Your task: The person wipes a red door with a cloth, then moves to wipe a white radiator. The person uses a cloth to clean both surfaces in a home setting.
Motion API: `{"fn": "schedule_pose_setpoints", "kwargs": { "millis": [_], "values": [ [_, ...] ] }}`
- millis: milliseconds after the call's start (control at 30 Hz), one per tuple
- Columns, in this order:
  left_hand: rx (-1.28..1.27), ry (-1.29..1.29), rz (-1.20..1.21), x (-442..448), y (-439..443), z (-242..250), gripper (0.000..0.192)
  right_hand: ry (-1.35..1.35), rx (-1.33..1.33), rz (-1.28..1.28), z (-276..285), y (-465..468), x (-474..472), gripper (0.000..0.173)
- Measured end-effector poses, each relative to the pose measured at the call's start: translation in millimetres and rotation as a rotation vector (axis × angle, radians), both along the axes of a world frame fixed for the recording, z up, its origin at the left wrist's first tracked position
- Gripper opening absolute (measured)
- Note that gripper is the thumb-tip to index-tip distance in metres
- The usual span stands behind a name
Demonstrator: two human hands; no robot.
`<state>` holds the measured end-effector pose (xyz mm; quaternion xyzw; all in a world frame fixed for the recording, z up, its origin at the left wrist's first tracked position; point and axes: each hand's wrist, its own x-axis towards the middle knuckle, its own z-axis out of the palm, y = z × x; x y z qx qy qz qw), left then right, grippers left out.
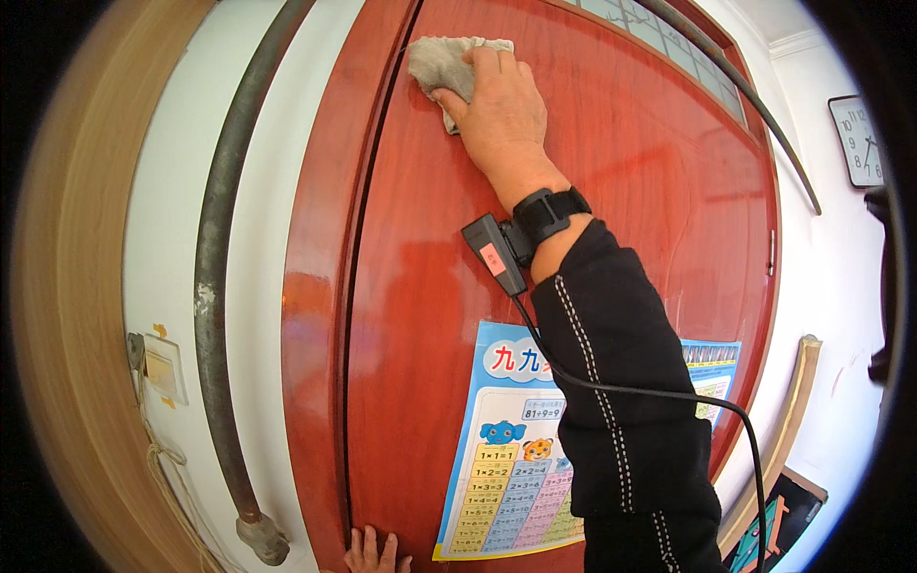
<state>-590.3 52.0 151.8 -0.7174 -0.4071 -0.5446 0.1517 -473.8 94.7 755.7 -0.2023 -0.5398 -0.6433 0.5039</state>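
My right hand (pixel 505 107) presses a grey cloth (pixel 443 66) against the upper part of a glossy red-brown wooden door (pixel 423 286). The thumb and fingers grip the cloth, close to the door's left edge. A black strap with a small sensor box (pixel 494 254) sits on the right wrist, below a black sleeve with white stitching. At the bottom of the view my left hand (pixel 371 553) rests its fingers on the door near the dark gap by the frame. Nothing shows in that hand; its palm is out of view.
A multiplication-table poster (pixel 501 494) hangs on the door, partly behind my right sleeve. A black cable (pixel 645 389) runs from the sensor box. Left of the door frame (pixel 315 286) stand a dark metal pipe (pixel 215 236) and a wall switch (pixel 166 369) with cords. A wall clock (pixel 856 143) hangs right.
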Motion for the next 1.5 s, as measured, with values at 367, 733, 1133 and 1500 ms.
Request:
{"fn": "schedule_pose_setpoints", "kwargs": {
  "millis": [367,733,1133,1500],
  "values": [
    [0.03,0.011,-0.067,-2.8,3.8,-6.2,0.06,-0.453,-0.064,-0.172,-61.6,-17.0,11.0,0.056],
    [0.142,-0.043,-0.134,12.3,22.4,1.6,0.051,-0.466,0.089,-0.091,-4.5,7.0,7.3,0.05],
    [0.138,-0.047,-0.046,23.1,31.5,-7.6,0.049,-0.311,0.044,-0.136,83.2,38.5,21.5,0.05],
    [0.137,-0.037,-0.035,20.5,28.8,-4.0,0.05,0.218,0.006,-0.304,99.4,-42.1,236.4,0.05]
  ]
}}
